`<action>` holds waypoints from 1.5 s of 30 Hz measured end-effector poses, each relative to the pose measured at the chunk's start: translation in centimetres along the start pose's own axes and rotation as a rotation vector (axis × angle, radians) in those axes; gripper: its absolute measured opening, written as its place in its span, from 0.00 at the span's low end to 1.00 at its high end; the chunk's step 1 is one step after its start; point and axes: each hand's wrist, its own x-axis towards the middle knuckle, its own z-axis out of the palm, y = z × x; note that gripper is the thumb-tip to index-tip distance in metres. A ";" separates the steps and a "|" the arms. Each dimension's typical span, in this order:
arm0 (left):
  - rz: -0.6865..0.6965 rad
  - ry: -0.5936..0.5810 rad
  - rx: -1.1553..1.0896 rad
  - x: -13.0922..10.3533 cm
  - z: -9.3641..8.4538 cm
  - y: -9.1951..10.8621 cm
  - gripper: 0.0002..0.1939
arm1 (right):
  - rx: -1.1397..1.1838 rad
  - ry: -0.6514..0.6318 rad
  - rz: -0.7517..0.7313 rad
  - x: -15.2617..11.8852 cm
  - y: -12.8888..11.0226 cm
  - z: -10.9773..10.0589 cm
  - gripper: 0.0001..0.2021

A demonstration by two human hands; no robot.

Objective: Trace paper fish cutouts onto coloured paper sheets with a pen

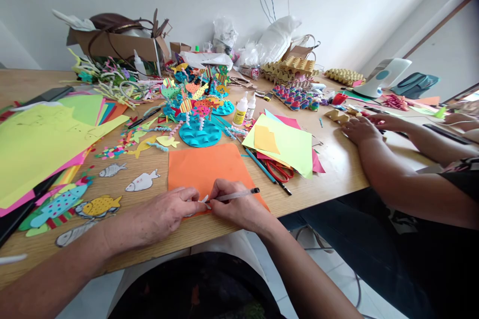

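So, far left: yellow sheet on top of a pile of coloured papers. Next to it, fish cutouts on the wooden table: blue spotted fish, yellow spotted fish, grey striped fish, white fish. Left hand lies low over the near left part of the orange sheet, fingertips pressed down by a small white cutout; cannot tell if thumb and finger pinch it. Orange sheet is flat on the table in front of the person, near the edge, cutout on its near part. Behind it, a round blue base with paper fish standing above it. Right hand is at the cutout too, fingers closed around a pen, fingertips close to the left ones. Further right: two glue bottles upright behind, then stacked papers with red scissors partly under them. Far right, a co-worker's hands at a piece of egg carton.
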 end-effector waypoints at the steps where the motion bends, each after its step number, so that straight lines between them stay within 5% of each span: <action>1: -0.001 0.004 0.003 0.0 0.0 0.0 0.33 | 0.000 -0.001 -0.002 0.0 0.0 0.0 0.03; 45: -0.032 0.008 0.054 0.0 -0.2 0.8 0.29 | 0.003 0.182 0.055 0.5 0.7 1.0 0.06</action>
